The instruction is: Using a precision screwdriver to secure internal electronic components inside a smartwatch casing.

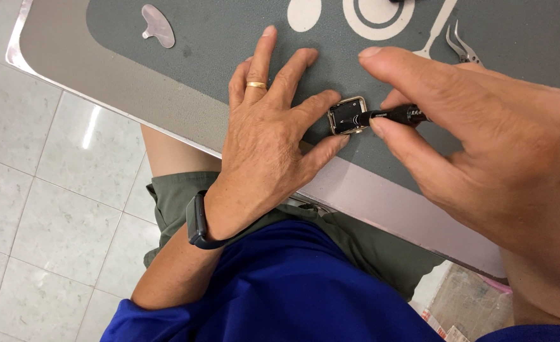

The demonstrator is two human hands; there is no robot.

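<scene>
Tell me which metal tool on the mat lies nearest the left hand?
The flat, spoon-shaped metal piece at the mat's upper left; the tweezers lie behind the right hand.

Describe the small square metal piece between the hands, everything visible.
The small square piece is a rounded-corner frame of shiny silver metal with a dark, open inside where small parts show, too fine to make out. It lies flat on the grey-green mat, near the table's front edge. The left hand braces it, index finger and thumb against its left and lower sides. The right hand holds a slim black tool whose tip enters the piece from the right.
</scene>
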